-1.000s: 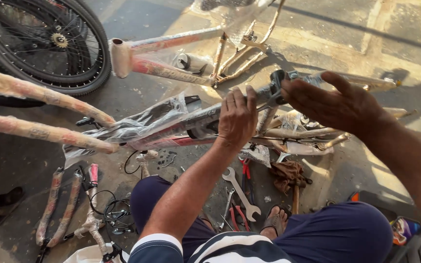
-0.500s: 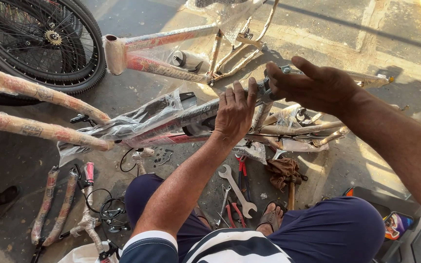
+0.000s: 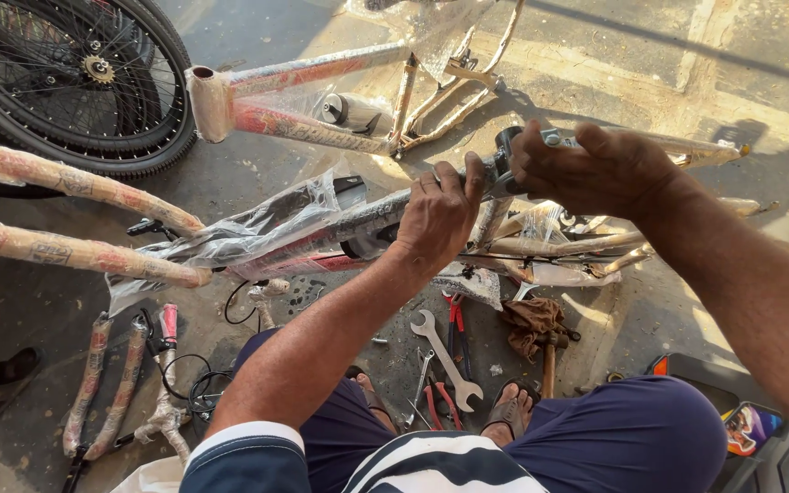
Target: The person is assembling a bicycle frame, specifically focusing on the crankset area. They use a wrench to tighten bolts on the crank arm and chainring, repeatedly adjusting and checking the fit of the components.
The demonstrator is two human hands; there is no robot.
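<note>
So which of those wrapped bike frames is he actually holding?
The nearer frame, in clear plastic: both the left hand and right hand grip it. The paper-wrapped frame behind lies untouched.

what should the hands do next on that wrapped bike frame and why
Probably keep the left hand pressing the wrapped frame steady while the right hand turns the dark fitting at the frame's end: both hands are already closed on them, and the spanner lies unused on the ground.

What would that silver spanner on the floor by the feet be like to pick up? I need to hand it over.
The spanner looks like solid metal, so probably stiff and heavy for its size. Lying flat on the concrete floor, it's unlikely to roll.
</note>
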